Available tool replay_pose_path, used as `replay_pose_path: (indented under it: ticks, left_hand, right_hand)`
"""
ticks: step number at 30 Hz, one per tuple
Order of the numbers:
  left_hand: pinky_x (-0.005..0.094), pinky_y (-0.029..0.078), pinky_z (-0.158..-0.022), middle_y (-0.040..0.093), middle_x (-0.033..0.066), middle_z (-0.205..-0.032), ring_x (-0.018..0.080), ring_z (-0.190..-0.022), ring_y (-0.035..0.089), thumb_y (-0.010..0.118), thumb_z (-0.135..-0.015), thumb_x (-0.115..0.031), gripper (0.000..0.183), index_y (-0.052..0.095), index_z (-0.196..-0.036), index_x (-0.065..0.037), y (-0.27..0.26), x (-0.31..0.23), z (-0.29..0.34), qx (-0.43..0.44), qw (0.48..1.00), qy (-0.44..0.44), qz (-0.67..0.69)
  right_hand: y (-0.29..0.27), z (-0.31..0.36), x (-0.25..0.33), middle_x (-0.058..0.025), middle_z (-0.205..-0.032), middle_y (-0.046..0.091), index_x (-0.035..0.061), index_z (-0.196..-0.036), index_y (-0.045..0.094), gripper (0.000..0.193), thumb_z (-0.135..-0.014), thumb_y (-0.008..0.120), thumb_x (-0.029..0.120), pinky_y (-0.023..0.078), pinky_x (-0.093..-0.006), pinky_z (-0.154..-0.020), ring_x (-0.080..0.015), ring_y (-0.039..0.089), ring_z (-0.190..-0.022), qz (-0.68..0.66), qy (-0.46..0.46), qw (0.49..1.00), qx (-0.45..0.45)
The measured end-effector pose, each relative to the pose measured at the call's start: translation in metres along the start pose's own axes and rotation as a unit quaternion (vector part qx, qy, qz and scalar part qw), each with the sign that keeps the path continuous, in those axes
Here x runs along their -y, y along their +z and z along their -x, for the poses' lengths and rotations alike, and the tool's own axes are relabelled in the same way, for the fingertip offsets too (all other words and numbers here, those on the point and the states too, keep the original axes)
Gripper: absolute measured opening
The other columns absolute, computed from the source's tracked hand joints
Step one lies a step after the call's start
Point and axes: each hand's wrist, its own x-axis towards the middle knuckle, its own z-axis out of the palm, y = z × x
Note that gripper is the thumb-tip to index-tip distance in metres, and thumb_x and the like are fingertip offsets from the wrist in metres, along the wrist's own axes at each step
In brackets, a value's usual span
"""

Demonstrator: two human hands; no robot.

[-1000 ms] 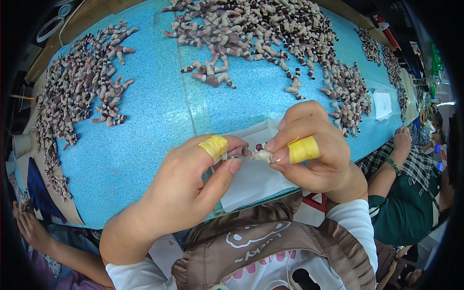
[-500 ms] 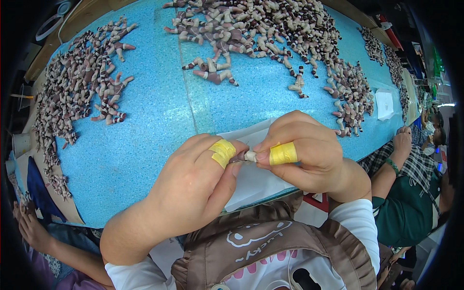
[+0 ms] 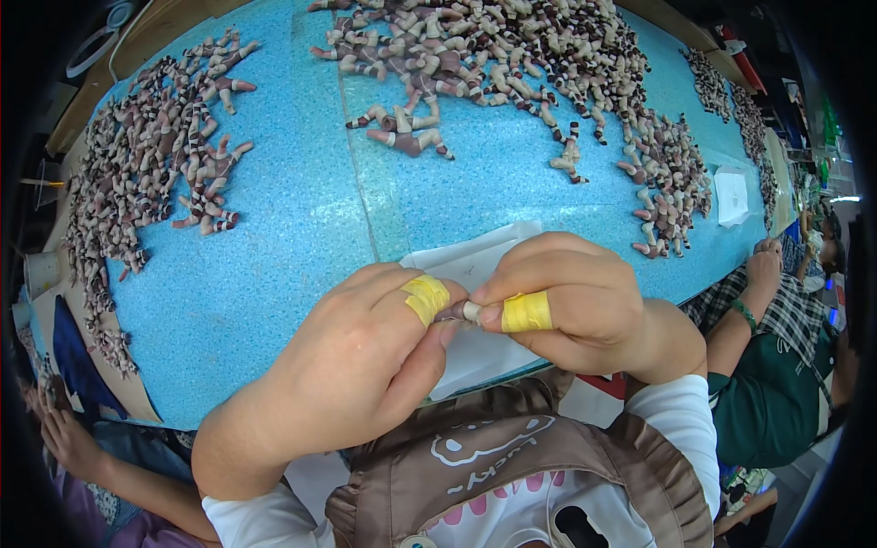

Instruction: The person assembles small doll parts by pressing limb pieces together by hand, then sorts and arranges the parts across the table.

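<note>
A mauve piece (image 3: 449,313) and a pale piece (image 3: 471,311) meet end to end right between this person's hands, mauve to the left, pale to the right, and they look to be touching from where I stand. Their shared long axis runs side to side across the person's front, close to level, so it points from 1 set of fingers straight to the other. The left hand (image 3: 352,342) has thumb and index finger clamped on the mauve piece, hiding most of it. The right hand (image 3: 580,306) pinches the pale piece much the same way, fingers closed on it, with only a short collar showing. Neither hand is nearer the join: it sits just beside the fingertips of each, and to my eye any push or twist would work best along that line. Whether 1 piece is seated inside the other, I cannot tell. Yellow tape (image 3: 426,298) wraps a finger on each hand. The pair is held over a white sheet of paper (image 3: 475,356), near the person's own edge of the blue surface (image 3: 283,210), well apart from the big heap of figure parts (image 3: 512,46) at the far side and the left-hand heap (image 3: 151,169)
</note>
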Motion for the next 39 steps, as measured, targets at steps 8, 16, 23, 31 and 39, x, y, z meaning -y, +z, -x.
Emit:
replay_pose_path:
  ticks: [8,16,23,31,39]
  left_hand:
    - [0.0395,0.048,-0.073,0.064,0.0155,-0.088,0.0335,-0.079,0.061,0.06,-0.087,-0.006,0.016,0.061,-0.102,0.0,-0.004,-0.014,0.001,-0.021,0.952,-0.221,0.211]
    - [0.0418,0.045,-0.065,0.058,0.0138,-0.079,0.0333,-0.069,0.056,0.06,-0.087,-0.009,0.013,0.059,-0.094,0.001,0.001,0.0,0.002,-0.001,0.999,0.024,-0.028]
    - [0.0389,0.042,-0.06,0.056,0.0096,-0.074,0.0281,-0.063,0.052,0.05,-0.091,-0.01,0.01,0.055,-0.093,0.0,0.007,-0.001,0.003,-0.016,0.997,0.051,-0.064]
    - [0.0391,0.039,-0.064,0.054,0.0083,-0.083,0.0279,-0.071,0.052,0.066,-0.078,-0.008,0.017,0.058,-0.092,-0.004,-0.003,-0.005,-0.005,-0.047,0.984,0.141,-0.1]
    - [0.0384,0.038,-0.064,0.053,0.007,-0.082,0.0271,-0.071,0.052,0.067,-0.077,-0.012,0.019,0.059,-0.093,-0.005,-0.003,0.0,-0.006,-0.033,0.984,0.132,-0.119]
  right_hand:
    - [-0.004,0.003,0.001,-0.0104,-0.094,0.068,0.0048,-0.092,0.068,0.021,-0.074,0.077,0.0,0.054,-0.0302,-0.064,-0.022,0.068,-0.078,-0.047,0.033,0.998,-0.029]
    - [-0.005,0.004,-0.003,-0.0113,-0.094,0.067,0.0032,-0.096,0.067,0.023,-0.075,0.077,0.003,0.055,-0.0298,-0.063,-0.0217,0.068,-0.076,-0.014,-0.036,0.997,-0.062]
    - [-0.005,0.005,-0.001,-0.0109,-0.089,0.068,0.0018,-0.095,0.067,0.023,-0.074,0.078,0.004,0.054,-0.0304,-0.06,-0.0215,0.068,-0.073,-0.023,-0.034,0.998,-0.042]
    - [0.0,-0.002,0.002,-0.0094,-0.094,0.066,0.0048,-0.093,0.069,0.022,-0.073,0.075,0.003,0.053,-0.0313,-0.063,-0.0227,0.066,-0.078,-0.076,-0.11,0.983,-0.128]
    - [-0.007,0.003,-0.006,-0.01,-0.097,0.065,0.0051,-0.095,0.063,0.025,-0.075,0.078,0.004,0.052,-0.0328,-0.066,-0.0248,0.066,-0.083,-0.112,-0.062,0.988,-0.083]
